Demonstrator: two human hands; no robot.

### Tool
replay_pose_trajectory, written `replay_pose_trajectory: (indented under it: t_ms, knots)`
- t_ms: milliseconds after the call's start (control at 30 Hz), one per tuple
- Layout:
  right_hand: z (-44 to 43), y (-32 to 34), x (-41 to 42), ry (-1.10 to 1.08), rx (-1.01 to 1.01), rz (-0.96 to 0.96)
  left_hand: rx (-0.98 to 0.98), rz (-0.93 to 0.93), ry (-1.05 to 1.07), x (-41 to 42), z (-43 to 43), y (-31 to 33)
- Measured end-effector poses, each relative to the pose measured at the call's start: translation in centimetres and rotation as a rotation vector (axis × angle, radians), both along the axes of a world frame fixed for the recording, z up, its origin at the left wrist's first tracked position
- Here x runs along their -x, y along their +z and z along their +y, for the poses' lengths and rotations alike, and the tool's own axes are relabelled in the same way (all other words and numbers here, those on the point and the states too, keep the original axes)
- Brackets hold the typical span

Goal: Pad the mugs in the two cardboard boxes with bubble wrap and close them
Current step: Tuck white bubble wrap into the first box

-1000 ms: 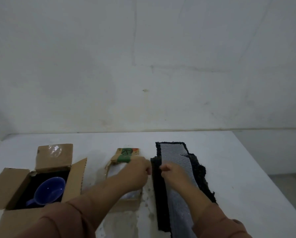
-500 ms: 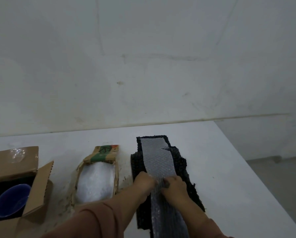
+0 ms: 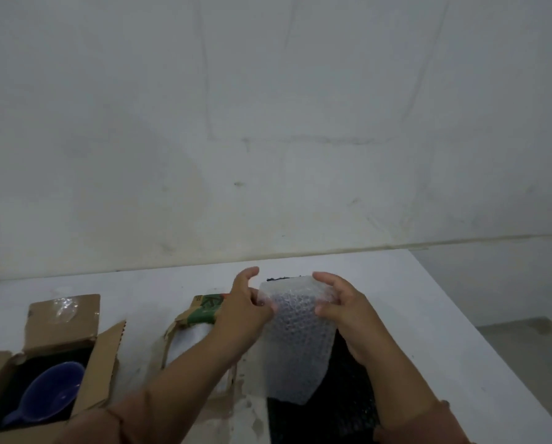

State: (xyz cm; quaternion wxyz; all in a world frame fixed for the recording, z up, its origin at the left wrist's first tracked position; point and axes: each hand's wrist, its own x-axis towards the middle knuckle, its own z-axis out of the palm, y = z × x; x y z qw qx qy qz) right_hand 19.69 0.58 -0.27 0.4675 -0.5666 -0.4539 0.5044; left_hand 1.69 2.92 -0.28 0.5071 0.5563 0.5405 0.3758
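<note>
A sheet of clear bubble wrap (image 3: 295,344) hangs in the air above a black mat (image 3: 348,408). My left hand (image 3: 244,310) pinches its top left corner and my right hand (image 3: 342,310) grips its top right corner. An open cardboard box (image 3: 103,363) at the left holds a blue mug (image 3: 51,395) on a dark lining. A second, smaller cardboard box (image 3: 204,310) with a green print sits in the middle, filled with white bubble wrap (image 3: 191,342); my left forearm hides part of it.
The white table (image 3: 428,315) ends in an edge at the right, with grey floor (image 3: 531,357) beyond. A plain white wall rises behind the table. Brown sleeves cover both forearms at the bottom.
Both hands have lifted a piece of bubble wrap up off the black mat; earlier it lay flat on it. The left hand came over from the middle box. The camera has shifted.
</note>
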Motion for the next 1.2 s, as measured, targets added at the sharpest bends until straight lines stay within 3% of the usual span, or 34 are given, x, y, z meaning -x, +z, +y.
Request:
replay_pose_trajectory:
  t_ms: [133, 167, 267, 367, 467, 567, 733, 900, 967, 1033, 1100, 1200]
  knots:
    - [0.5, 2.6, 1.9, 0.072, -0.078, -0.67, -0.175, 0.204, 0.049, 2.3, -0.4, 2.6]
    - [0.5, 3.3, 2.5, 0.052, -0.104, -0.754, -0.212, 0.205, 0.067, 2.9, -0.5, 2.9]
    - [0.7, 4.7, 3.8, -0.003, -0.21, -0.609, -0.24, 0.091, 0.086, 4.5, -0.7, 3.6]
    - [0.5, 6.2, 4.6, 0.08, -0.194, -0.166, -0.075, -0.21, -0.074, 6.4, -0.6, 3.5]
    - [0.9, 6.9, 5.7, 0.102, -0.216, 0.068, -0.004, -0.172, -0.172, 7.5, -0.8, 2.8]
    - [1.4, 6.3, 6.7, 0.06, -0.179, 0.155, 0.025, -0.157, -0.042, 7.7, -0.9, 2.4]
    - [1.1, 3.7, 7.0, 0.317, 0.059, -0.007, 0.098, -0.284, 0.074, 8.7, -0.4, 2.8]
    - [1.0, 3.1, 8.6, 0.012, -0.006, 0.003, 0.186, -0.177, 0.084, 10.1, -0.5, 2.1]
    - [0.9, 2.9, 8.8, -0.006, -0.042, -0.08, 0.137, -0.096, 0.119, 10.4, -0.5, 1.8]
    - [0.5, 3.1, 9.0, 0.127, -0.061, -0.147, 0.075, -0.03, 0.133, 10.5, -0.6, 1.8]
    - [0.3, 3.1, 9.3, 0.262, -0.029, -0.279, 0.059, -0.019, 0.071, 10.9, -0.7, 1.9]
    - [0.6, 2.5, 9.8, 0.236, -0.039, -0.512, 0.072, 0.007, -0.033, 11.4, -1.2, 1.8]
